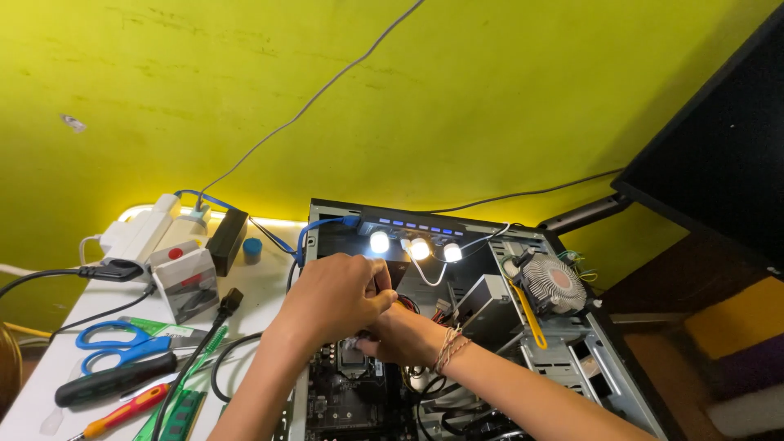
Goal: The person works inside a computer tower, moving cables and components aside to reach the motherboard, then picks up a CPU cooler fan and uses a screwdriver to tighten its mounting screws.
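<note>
Both hands: left hand [339, 296], right hand [400, 336], inside open computer case [608, 367].

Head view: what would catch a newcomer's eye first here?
Three glowing white lamps shine along the far edge of the open grey metal computer case, against a bright yellow-green wall. Mid-frame, the left hand and right hand meet over the black motherboard. Blue-handled scissors lie at left.

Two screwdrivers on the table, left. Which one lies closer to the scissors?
The black-handled screwdriver, just below the blue scissors. The orange-handled screwdriver lies farther down, towards the table edge.
</note>
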